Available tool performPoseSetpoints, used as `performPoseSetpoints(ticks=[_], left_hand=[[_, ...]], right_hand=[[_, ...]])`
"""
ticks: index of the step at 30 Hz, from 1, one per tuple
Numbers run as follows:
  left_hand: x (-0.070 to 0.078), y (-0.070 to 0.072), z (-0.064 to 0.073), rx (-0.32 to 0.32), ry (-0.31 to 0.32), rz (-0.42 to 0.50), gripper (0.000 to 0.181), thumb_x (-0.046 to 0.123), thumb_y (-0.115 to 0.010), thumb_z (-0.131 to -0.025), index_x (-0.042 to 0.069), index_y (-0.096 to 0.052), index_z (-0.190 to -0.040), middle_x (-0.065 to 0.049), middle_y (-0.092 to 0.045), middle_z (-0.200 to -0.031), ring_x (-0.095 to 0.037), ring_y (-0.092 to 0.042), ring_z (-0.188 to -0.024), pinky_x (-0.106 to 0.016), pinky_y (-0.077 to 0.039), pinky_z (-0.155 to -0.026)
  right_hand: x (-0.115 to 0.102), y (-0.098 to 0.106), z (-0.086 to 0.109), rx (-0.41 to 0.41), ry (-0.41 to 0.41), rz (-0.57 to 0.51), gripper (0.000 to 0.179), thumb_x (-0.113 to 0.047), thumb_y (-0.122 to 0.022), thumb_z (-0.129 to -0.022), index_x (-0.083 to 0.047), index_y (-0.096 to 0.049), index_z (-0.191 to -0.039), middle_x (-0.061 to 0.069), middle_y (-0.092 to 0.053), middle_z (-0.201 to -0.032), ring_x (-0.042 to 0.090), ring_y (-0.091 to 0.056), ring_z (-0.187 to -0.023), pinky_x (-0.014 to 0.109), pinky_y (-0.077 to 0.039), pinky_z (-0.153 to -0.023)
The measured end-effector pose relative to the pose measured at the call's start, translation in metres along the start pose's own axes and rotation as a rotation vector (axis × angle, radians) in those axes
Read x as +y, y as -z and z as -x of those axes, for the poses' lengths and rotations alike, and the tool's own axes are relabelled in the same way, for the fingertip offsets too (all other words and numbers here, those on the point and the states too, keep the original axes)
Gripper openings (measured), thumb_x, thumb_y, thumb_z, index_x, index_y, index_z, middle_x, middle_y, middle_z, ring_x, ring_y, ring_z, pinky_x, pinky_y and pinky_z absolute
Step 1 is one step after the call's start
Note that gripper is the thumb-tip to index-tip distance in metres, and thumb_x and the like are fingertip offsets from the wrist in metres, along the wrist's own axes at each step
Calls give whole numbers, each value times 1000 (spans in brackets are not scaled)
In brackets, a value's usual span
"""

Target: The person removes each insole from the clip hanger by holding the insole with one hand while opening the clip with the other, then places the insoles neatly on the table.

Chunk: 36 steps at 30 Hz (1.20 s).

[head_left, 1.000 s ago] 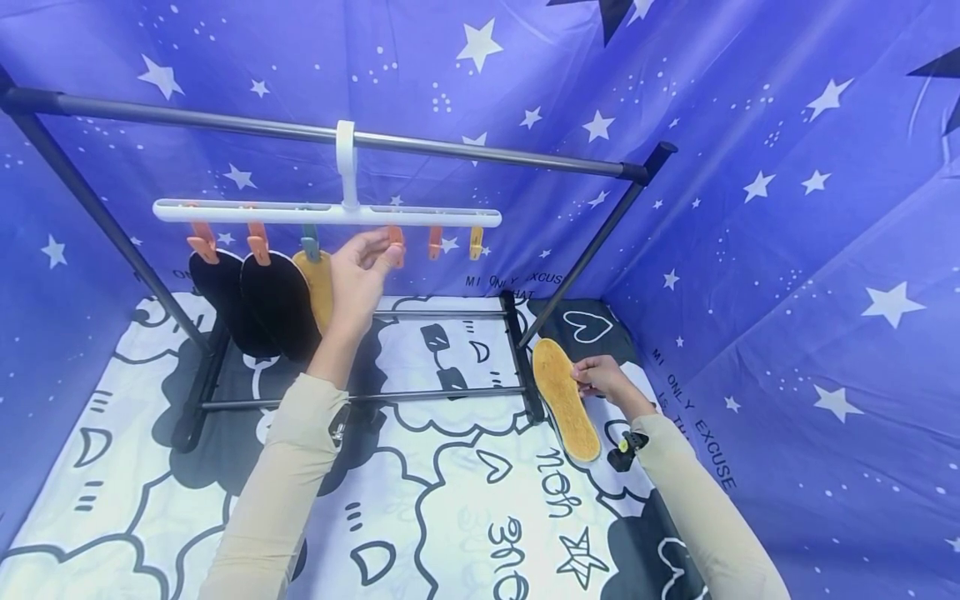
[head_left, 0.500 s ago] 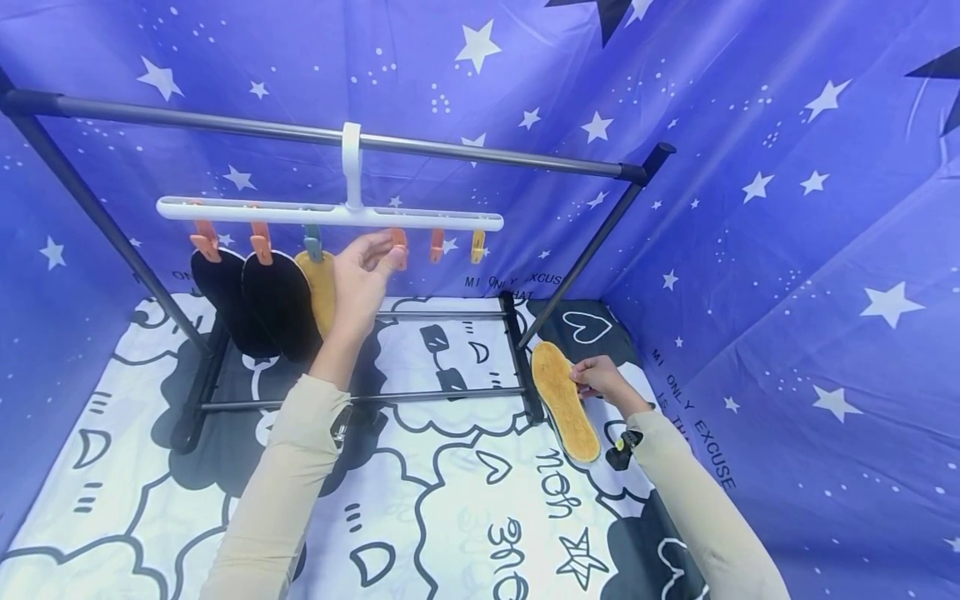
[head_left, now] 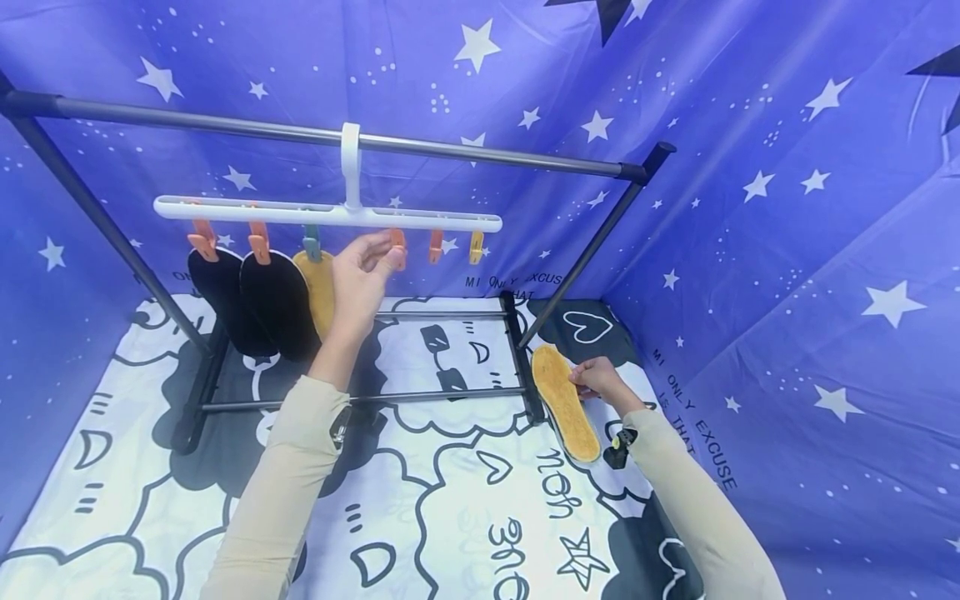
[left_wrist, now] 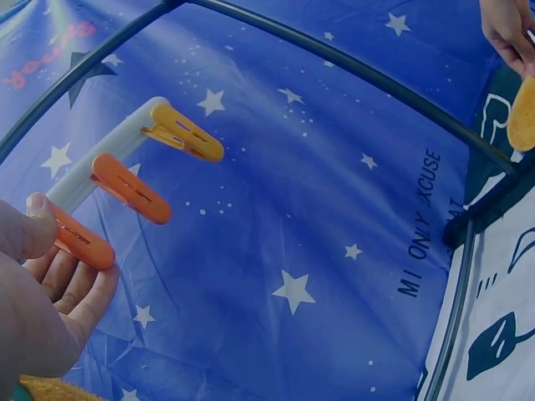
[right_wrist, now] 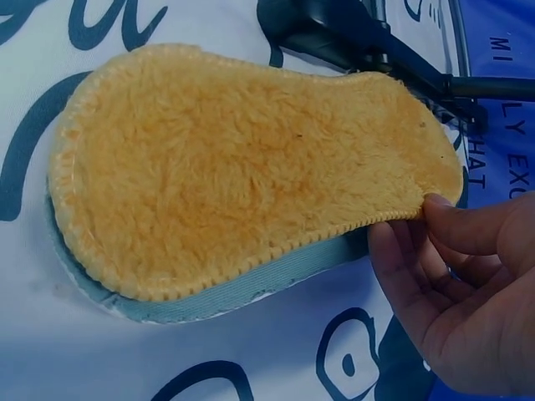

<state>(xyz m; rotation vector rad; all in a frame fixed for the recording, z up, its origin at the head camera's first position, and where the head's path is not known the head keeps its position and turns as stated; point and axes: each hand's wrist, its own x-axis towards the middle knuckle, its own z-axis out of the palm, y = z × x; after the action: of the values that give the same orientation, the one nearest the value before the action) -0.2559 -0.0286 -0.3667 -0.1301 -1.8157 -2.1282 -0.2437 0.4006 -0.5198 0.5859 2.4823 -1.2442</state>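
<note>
My left hand (head_left: 362, 275) pinches an orange clip (head_left: 398, 249) that hangs from the white hanger (head_left: 427, 220); in the left wrist view the thumb lies on one side of this clip (left_wrist: 87, 245) and the fingers on the other. My right hand (head_left: 597, 379) pinches the edge of a fuzzy yellow insole (head_left: 564, 402) near its narrower end, low at the right of the rack. The right wrist view shows a grey-green layer (right_wrist: 242, 288) under the yellow pile. Two black insoles (head_left: 217, 296) and another yellow insole (head_left: 321, 292), partly hidden by my left hand, hang from clips at the left.
The hanger hooks over the top bar of a dark metal rack (head_left: 487, 152). Another orange clip (head_left: 435, 247) and a yellow clip (head_left: 476, 247) hang at its right end. A black-and-white printed cloth (head_left: 375, 517) lies below, with a blue starry curtain (head_left: 750, 250) behind.
The hanger has swayed very slightly. My right hand and the top end of its insole have dipped a little, while my left hand keeps its pinch on the orange clip.
</note>
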Motion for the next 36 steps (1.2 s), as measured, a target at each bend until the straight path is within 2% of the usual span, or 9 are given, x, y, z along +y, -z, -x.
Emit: performPoseSetpoints(ticks=[7,14,36], left_hand=[[1,0,1,2,-3,12,30,-2,-69,-94,-11,-64,-123,-34,-68,-119,6,-68,-78,-17,-59,-84],[1,0,1,-2,0,6,31,0,-68,-95,-11,-64,-123,-33,-68,-119,6,-68,-78,-17,-59,-86],[1,1,0,-4,-6,22,31,-1,-69,-94,-11,-64,-123,-33,-68,-118,5,-68,-77,-16,-58,-83]], right_hand=[[1,-2,0,26,-10,28,7,1,-65,-92,7,-67,-94,5,-66,-76,16,-64,-67,35,-62,-66],[3,-3,-3,39,-33,26,5,1,-64,-90,5,-66,-93,2,-64,-71,14,-63,-64,34,-62,-64],[2,-3,-5,49,-7,69,8,3,-63,-90,4,-67,-83,3,-63,-64,14,-62,-60,34,-61,-60]])
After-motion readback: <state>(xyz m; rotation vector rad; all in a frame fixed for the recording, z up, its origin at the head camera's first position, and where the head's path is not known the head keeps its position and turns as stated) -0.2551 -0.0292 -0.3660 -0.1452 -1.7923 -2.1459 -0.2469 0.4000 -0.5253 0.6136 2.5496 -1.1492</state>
